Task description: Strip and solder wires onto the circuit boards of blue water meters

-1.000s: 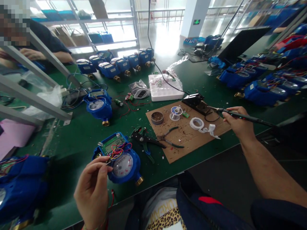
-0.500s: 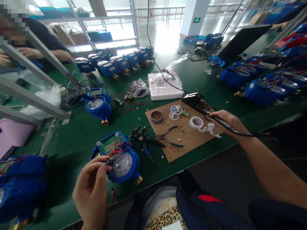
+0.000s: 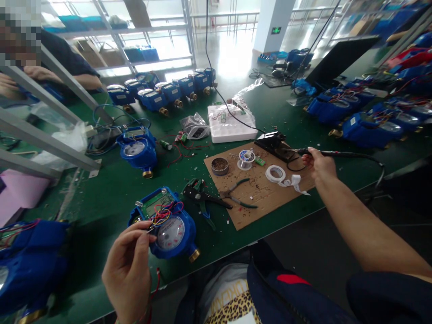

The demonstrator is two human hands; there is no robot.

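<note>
At the open blue water meter (image 3: 175,238) near the table's front edge, my left hand (image 3: 130,265) is closed in a pinch on a thin wire, its end partly hidden by the fingertips. Red, yellow and dark wires (image 3: 164,215) loop over the meter's circuit board (image 3: 157,204) and round dial (image 3: 171,231). My right hand (image 3: 320,164) grips a soldering iron (image 3: 305,151), whose metal tip points left at the black iron stand (image 3: 272,140). Below the stand, a roll of white tape (image 3: 275,173) and a solder spool (image 3: 246,158) rest on cardboard (image 3: 243,216).
Wire strippers (image 3: 202,196) and green-handled cutters (image 3: 238,193) lie right of the meter. A round tin (image 3: 219,166) sits on the cardboard. Behind are a white foam block (image 3: 231,130) and another meter (image 3: 138,150). A co-worker's arm (image 3: 81,81) shows beyond the metal frame.
My right hand has turned the soldering iron, so its cable end now trails right and its metal tip shows by the stand. My left hand stays in place at the meter.
</note>
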